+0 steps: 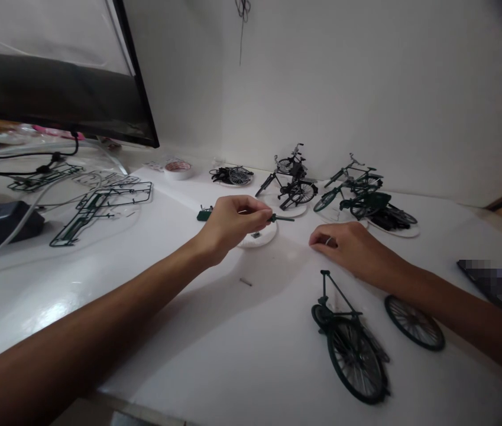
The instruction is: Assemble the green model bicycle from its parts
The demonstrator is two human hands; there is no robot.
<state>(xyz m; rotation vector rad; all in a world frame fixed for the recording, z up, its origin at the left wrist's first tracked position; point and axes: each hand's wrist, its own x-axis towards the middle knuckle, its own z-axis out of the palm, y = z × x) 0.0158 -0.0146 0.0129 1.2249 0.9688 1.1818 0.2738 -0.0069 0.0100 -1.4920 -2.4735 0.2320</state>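
Pinched between the thumb and fingertips of my left hand (235, 222) is a thin green plastic bicycle part (283, 219), its narrow end pointing right. That hand hovers over a small round white dish (260, 238) with a tiny dark piece on it. To the right, my right hand (349, 245) rests low at the table with curled fingers; what they hold, if anything, is hidden. Nearer me lies a partly built green model bicycle (352, 340) with one wheel on. Beside it, under the right forearm, is a loose spoked wheel (414, 322).
Model bicycles, black (292, 183) and green (348, 186), stand at the back. Dark parts (233, 175) lie on a plate near a tape roll (178, 170). Green part frames (100, 207), a black adapter (5, 225) and a monitor (55, 77) are left. A small pin (246, 282) lies centrally.
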